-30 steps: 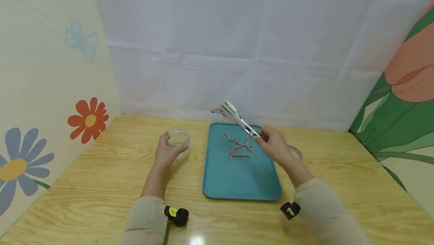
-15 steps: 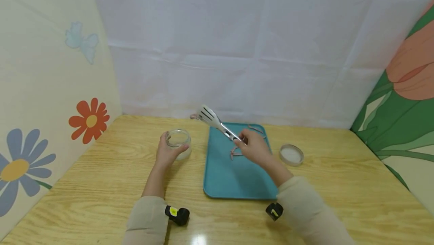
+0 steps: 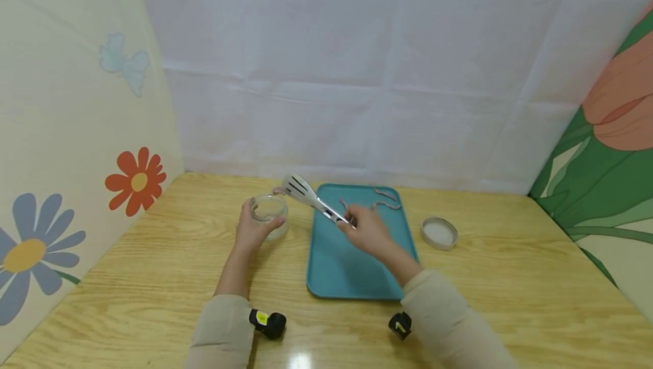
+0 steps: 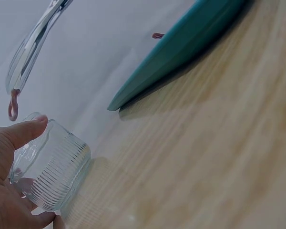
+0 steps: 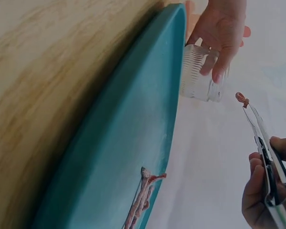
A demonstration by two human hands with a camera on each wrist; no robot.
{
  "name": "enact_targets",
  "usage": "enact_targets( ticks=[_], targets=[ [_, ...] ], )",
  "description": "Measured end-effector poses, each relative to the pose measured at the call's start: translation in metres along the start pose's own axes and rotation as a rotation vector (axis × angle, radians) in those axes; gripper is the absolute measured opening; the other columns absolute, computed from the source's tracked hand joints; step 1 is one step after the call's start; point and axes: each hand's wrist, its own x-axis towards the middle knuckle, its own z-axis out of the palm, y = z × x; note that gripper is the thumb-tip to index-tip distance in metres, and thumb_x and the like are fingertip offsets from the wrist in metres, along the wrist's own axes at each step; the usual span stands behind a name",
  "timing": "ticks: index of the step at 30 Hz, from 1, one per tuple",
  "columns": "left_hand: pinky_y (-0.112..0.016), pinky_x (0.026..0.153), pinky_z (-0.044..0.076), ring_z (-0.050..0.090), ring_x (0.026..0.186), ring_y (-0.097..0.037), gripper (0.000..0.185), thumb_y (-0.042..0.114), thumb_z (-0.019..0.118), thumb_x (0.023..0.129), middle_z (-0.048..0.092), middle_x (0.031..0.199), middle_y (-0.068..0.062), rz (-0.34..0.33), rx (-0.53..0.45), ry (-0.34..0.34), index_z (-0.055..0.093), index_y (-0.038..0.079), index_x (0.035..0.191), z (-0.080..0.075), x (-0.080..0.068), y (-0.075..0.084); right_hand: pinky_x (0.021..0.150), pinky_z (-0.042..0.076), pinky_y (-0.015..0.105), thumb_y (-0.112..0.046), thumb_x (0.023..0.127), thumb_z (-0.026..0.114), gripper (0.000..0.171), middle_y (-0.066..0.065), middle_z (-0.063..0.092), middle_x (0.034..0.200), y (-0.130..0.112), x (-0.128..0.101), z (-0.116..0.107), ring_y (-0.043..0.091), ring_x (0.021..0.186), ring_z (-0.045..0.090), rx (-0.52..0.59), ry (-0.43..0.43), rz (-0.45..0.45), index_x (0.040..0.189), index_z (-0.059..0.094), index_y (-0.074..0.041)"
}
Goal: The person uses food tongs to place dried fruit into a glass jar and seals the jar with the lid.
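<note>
My left hand (image 3: 251, 230) grips a clear ribbed glass jar (image 4: 59, 164), thumb on one side and fingers on the other, as it stands on the table left of the tray. My right hand (image 3: 366, 228) holds metal tongs (image 3: 312, 194) with slotted ends, squeezed together. From their tips hangs a pinkish worm-like strip (image 4: 13, 105), close above the jar's open mouth in the head view. Several similar pink strips (image 3: 386, 206) lie on the blue-green tray (image 3: 352, 278), some hidden behind my right hand and the tongs.
A round shallow lid (image 3: 439, 233) lies on the wooden table (image 3: 490, 289) to the right of the tray. A white cloth backdrop (image 3: 326, 74) closes off the back, with flower-printed panels (image 3: 135, 182) at both sides.
My right hand has carried the tongs and the pink strip leftward and down from above the tray to the jar. The left hand stays around the jar.
</note>
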Motion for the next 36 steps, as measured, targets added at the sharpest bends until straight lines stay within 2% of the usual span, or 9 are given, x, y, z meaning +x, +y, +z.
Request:
enact_targets(
  ticks=[1, 3, 6, 7, 9, 10, 13, 26, 36],
  targets=[
    [-0.047, 0.097, 0.019, 0.018, 0.122, -0.037, 0.092, 0.024, 0.072, 0.071, 0.020, 0.135, -0.024, 0.002, 0.000, 0.000, 0.011, 0.001, 0.136, 0.000, 0.000, 0.000, 0.069, 0.038, 0.035, -0.017, 0.081, 0.060, 0.015, -0.003, 0.043, 0.056, 0.000, 0.000, 0.001, 0.012, 0.050, 0.038, -0.005, -0.006, 0.001, 0.072, 0.051, -0.009],
    [-0.047, 0.097, 0.019, 0.018, 0.122, -0.038, 0.092, 0.024, 0.072, 0.071, 0.020, 0.135, -0.024, 0.004, 0.001, -0.002, 0.011, 0.001, 0.136, 0.000, 0.001, -0.001, 0.089, 0.028, 0.041, -0.018, 0.081, 0.060, 0.016, -0.002, 0.043, 0.057, -0.001, -0.001, 0.003, 0.013, 0.050, 0.039, -0.010, -0.016, -0.004, 0.072, 0.051, -0.009],
    [-0.047, 0.097, 0.019, 0.018, 0.122, -0.038, 0.092, 0.024, 0.071, 0.071, 0.020, 0.135, -0.024, 0.000, 0.003, -0.006, 0.010, 0.002, 0.136, 0.000, 0.000, 0.000, 0.091, 0.025, 0.045, -0.020, 0.082, 0.059, 0.016, -0.003, 0.045, 0.059, -0.002, -0.001, 0.006, 0.012, 0.052, 0.040, -0.031, -0.031, 0.001, 0.073, 0.051, -0.009],
    [-0.047, 0.097, 0.019, 0.018, 0.122, -0.038, 0.092, 0.024, 0.071, 0.071, 0.020, 0.135, -0.024, -0.002, 0.003, -0.007, 0.009, 0.002, 0.136, 0.000, 0.000, -0.001, 0.090, 0.027, 0.045, -0.020, 0.082, 0.059, 0.016, -0.003, 0.045, 0.060, -0.003, -0.001, 0.007, 0.012, 0.051, 0.040, -0.032, -0.034, 0.003, 0.073, 0.051, -0.009],
    [-0.047, 0.097, 0.019, 0.018, 0.122, -0.037, 0.092, 0.024, 0.071, 0.071, 0.020, 0.135, -0.024, -0.007, 0.003, -0.005, 0.009, 0.002, 0.136, 0.000, 0.000, -0.001, 0.070, 0.040, 0.039, -0.020, 0.083, 0.058, 0.016, -0.002, 0.046, 0.060, -0.003, -0.001, 0.008, 0.012, 0.050, 0.040, -0.019, -0.051, 0.012, 0.074, 0.052, -0.009],
    [-0.046, 0.097, 0.019, 0.018, 0.122, -0.037, 0.092, 0.024, 0.071, 0.071, 0.020, 0.135, -0.023, -0.009, 0.004, -0.004, 0.009, 0.002, 0.136, 0.000, 0.000, -0.001, 0.059, 0.039, 0.034, -0.020, 0.083, 0.058, 0.016, -0.001, 0.046, 0.060, -0.003, -0.001, 0.009, 0.012, 0.050, 0.039, -0.014, -0.059, 0.014, 0.074, 0.052, -0.009],
    [-0.046, 0.097, 0.018, 0.018, 0.122, -0.037, 0.092, 0.024, 0.071, 0.071, 0.020, 0.135, -0.024, -0.008, 0.008, 0.002, 0.010, 0.002, 0.136, 0.000, 0.000, -0.001, 0.043, 0.032, 0.026, -0.019, 0.084, 0.057, 0.015, 0.001, 0.046, 0.060, -0.004, -0.002, 0.012, 0.013, 0.049, 0.038, 0.010, -0.081, 0.017, 0.075, 0.052, -0.008],
    [-0.046, 0.097, 0.019, 0.018, 0.122, -0.038, 0.093, 0.023, 0.072, 0.070, 0.020, 0.135, -0.024, 0.002, -0.005, -0.004, 0.010, 0.002, 0.136, 0.000, 0.000, -0.002, 0.043, 0.034, 0.025, -0.022, 0.082, 0.059, 0.017, -0.001, 0.049, 0.061, -0.004, -0.002, 0.017, 0.013, 0.051, 0.042, -0.010, -0.078, 0.045, 0.073, 0.053, -0.009],
    [-0.046, 0.097, 0.019, 0.020, 0.121, -0.038, 0.090, 0.023, 0.072, 0.071, 0.021, 0.134, -0.025, 0.008, 0.016, 0.002, 0.012, 0.001, 0.135, 0.000, 0.002, -0.002, 0.045, 0.036, 0.025, -0.024, 0.080, 0.061, 0.019, 0.000, 0.050, 0.062, -0.003, -0.004, 0.017, 0.013, 0.052, 0.043, 0.047, -0.053, 0.062, 0.074, 0.056, -0.006]
  ],
)
